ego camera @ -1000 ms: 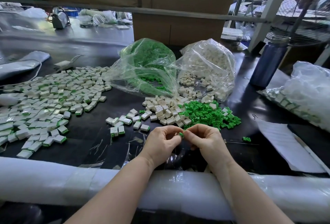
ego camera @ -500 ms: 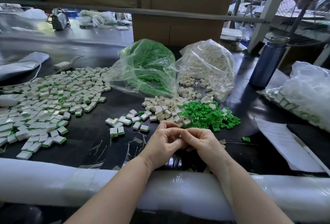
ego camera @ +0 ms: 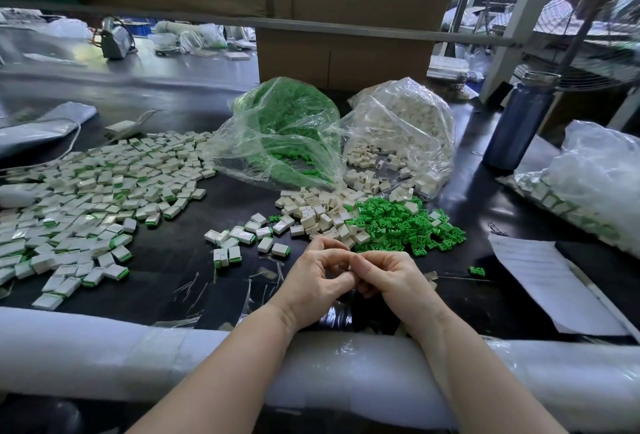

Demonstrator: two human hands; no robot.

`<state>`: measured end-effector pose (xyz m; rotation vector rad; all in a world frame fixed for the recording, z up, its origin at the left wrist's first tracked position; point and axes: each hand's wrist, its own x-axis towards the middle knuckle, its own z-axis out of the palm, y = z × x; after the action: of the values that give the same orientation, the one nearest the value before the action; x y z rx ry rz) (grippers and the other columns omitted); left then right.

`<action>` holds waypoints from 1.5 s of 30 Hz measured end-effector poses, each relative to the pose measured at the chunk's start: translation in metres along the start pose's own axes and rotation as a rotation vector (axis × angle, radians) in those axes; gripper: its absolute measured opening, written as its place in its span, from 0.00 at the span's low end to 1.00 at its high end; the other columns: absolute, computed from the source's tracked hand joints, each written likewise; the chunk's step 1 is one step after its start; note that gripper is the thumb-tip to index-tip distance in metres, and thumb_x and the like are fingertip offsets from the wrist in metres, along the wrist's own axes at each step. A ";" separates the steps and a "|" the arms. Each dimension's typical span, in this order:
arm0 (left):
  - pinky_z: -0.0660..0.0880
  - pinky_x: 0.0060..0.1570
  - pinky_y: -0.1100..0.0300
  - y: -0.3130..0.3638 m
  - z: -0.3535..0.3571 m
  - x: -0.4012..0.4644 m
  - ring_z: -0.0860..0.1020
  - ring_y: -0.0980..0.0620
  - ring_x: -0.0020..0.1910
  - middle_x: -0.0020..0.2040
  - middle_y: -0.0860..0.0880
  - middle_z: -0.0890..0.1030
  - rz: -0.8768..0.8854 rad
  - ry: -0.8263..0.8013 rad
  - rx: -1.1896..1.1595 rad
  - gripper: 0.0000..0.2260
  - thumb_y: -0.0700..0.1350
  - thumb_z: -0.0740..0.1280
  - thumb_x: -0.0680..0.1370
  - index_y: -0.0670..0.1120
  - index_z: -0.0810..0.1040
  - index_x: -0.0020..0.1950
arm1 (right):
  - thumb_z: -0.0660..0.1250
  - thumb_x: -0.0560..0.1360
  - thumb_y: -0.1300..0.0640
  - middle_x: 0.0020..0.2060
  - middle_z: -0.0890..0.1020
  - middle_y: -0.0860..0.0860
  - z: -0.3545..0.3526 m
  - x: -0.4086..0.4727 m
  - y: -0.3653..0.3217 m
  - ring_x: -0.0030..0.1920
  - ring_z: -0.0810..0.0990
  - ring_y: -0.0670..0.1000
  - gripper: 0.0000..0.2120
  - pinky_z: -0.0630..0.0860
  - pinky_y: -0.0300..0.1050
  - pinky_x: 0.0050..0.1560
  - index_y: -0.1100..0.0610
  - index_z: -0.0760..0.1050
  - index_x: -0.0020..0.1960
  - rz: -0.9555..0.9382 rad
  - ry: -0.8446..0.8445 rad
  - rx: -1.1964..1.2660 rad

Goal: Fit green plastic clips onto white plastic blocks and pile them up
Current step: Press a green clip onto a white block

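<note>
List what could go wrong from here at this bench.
1. The loose green clips lie against the bare white blocks; the heaps may mix further.
2. A stray clip sits apart near the paper sheet and could get lost.
3. Both hands, left hand and right hand, hide the part, so misfits may go unseen.

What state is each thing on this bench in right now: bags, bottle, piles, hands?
Green clip bag: open, on its side, clips spilling out.
White block bag: open, blocks spilling out.
Loose green clips: heaped, unfitted.
Loose white blocks: heaped, unfitted.
Finished blocks: clipped, spread flat at left.
Blue bottle: upright, capped.
Left hand: fingers curled, contents hidden.
Right hand: fingers curled, touching the left.
</note>
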<state>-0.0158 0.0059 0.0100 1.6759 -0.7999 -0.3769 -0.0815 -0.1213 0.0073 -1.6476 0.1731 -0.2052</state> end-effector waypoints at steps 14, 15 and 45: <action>0.67 0.44 0.74 0.002 0.000 0.000 0.70 0.61 0.38 0.51 0.47 0.70 0.034 -0.045 0.116 0.08 0.32 0.65 0.73 0.43 0.79 0.45 | 0.65 0.75 0.60 0.26 0.77 0.50 0.001 -0.002 -0.002 0.26 0.70 0.43 0.09 0.67 0.33 0.27 0.58 0.82 0.38 0.025 0.028 0.014; 0.67 0.44 0.74 0.002 0.000 0.000 0.70 0.61 0.38 0.52 0.46 0.70 0.033 -0.045 0.114 0.07 0.31 0.65 0.73 0.41 0.79 0.46 | 0.65 0.75 0.59 0.26 0.77 0.49 0.002 -0.002 -0.002 0.25 0.70 0.42 0.10 0.67 0.33 0.27 0.57 0.82 0.38 0.026 0.026 0.019; 0.72 0.44 0.71 0.001 0.001 0.002 0.73 0.55 0.41 0.53 0.46 0.70 0.004 -0.001 0.049 0.05 0.36 0.68 0.75 0.45 0.78 0.47 | 0.66 0.74 0.58 0.27 0.79 0.50 0.003 -0.003 -0.002 0.29 0.75 0.46 0.07 0.72 0.35 0.30 0.58 0.82 0.41 -0.051 0.118 0.022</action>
<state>-0.0153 0.0045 0.0108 1.7198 -0.8190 -0.3578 -0.0834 -0.1173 0.0090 -1.6202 0.2180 -0.3423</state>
